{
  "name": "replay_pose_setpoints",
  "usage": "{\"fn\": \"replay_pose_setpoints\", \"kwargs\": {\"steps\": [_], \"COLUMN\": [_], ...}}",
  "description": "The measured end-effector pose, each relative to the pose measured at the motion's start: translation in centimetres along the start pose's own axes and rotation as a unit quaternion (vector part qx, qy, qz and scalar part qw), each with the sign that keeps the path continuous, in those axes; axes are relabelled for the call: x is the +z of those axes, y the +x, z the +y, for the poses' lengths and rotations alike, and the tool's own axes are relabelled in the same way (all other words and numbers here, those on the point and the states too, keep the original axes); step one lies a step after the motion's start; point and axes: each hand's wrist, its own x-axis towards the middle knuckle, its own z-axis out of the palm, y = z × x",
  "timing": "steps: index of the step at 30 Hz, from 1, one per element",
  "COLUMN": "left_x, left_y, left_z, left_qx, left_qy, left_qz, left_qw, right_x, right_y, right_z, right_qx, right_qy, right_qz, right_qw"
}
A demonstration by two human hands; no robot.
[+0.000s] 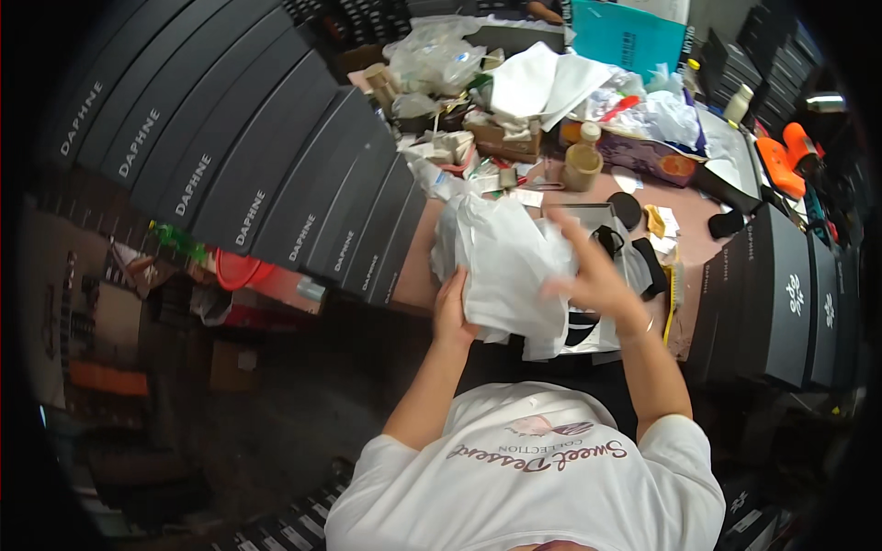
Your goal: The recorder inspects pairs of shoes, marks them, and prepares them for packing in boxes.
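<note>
White tissue paper (510, 266), crumpled into a loose bundle, is upright in front of me. My left hand (452, 308) grips its left edge, with the fingers out of sight behind the paper. What the paper wraps, if anything, is hidden. Over the bundle's right side is my right hand (597, 280), its fingers spread and slightly blurred. Behind and beneath that hand lies an open shoe box (588, 216) with black straps (608, 241) and more white paper inside.
Stacked dark shoe boxes (303, 184) rise on the left, and more dark boxes (781, 294) stand on the right. A brown jar (582, 167), a yellow tape measure (672, 303), a black round lid (625, 210) and heaped papers (547, 83) crowd the pinkish table (423, 248).
</note>
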Motion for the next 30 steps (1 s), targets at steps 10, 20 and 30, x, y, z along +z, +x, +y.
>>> {"fn": "replay_pose_setpoints", "kwargs": {"steps": [10, 20, 30], "left_x": [0.9, -5.9, -6.2], "left_y": [-3.3, -1.8, -2.2], "left_z": [0.8, -0.3, 5.1], "left_qx": [0.16, 0.372, 0.349], "left_qy": [0.085, 0.475, 0.466], "left_qz": [-0.125, 0.018, 0.055], "left_qw": [0.976, 0.797, 0.811], "right_x": [5.5, 5.7, 0.5], "right_y": [0.5, 0.1, 0.1], "right_z": [0.0, 2.1, 2.0], "right_qx": [0.058, 0.169, 0.072], "right_qy": [-0.006, 0.049, -0.31], "right_qz": [-0.075, -0.009, -0.169], "right_qw": [0.995, 0.984, 0.933]}}
